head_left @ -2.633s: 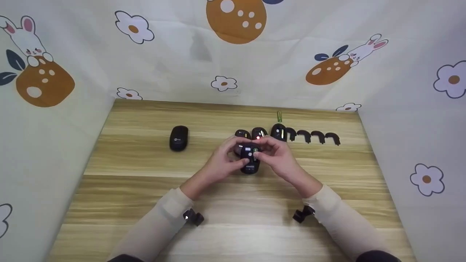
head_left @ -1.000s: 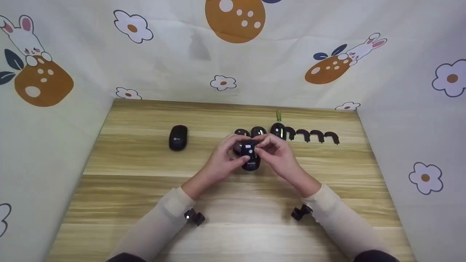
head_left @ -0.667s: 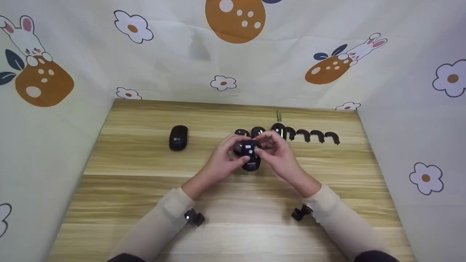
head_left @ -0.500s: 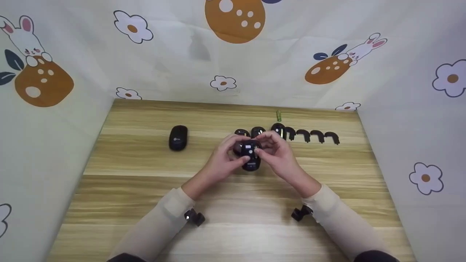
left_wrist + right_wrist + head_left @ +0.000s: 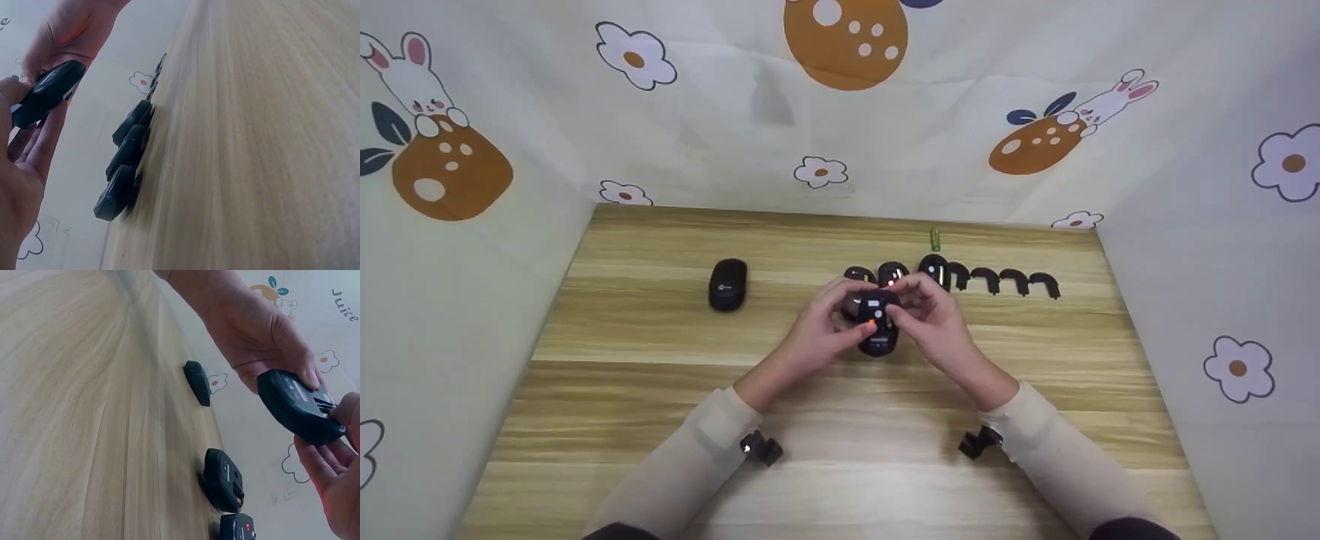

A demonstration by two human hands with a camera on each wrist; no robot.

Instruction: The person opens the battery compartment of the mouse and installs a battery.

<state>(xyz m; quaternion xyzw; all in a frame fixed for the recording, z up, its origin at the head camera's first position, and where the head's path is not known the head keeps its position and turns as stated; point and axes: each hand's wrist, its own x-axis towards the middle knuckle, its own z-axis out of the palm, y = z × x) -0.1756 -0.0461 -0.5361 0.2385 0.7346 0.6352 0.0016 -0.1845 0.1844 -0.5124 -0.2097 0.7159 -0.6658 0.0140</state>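
A black computer mouse (image 5: pixel 877 341), underside up, is held between both hands above the table. My left hand (image 5: pixel 816 334) grips its left side, with the thumb on the underside and fingers behind. My right hand (image 5: pixel 943 326) holds the other side, its thumb pressing at the battery slot. In the right wrist view the right thumb (image 5: pixel 344 410) reaches into the slot of the held mouse (image 5: pixel 295 408), fingers beneath. An orange light glows beside the left thumb. The thumb hides most of the slot.
Just behind the hands lie several upturned black mice, among them a mouse (image 5: pixel 934 268) with an exposed battery. A green battery (image 5: pixel 935 239) lies beyond it. Several curved black covers (image 5: pixel 985 280) form a row to the right. A mouse (image 5: pixel 727 285) sits top up at left.
The green battery seen at the right thumb 2.6 s ago is now covered by that thumb. An orange light now shows on the held mouse. Both hands have barely shifted.
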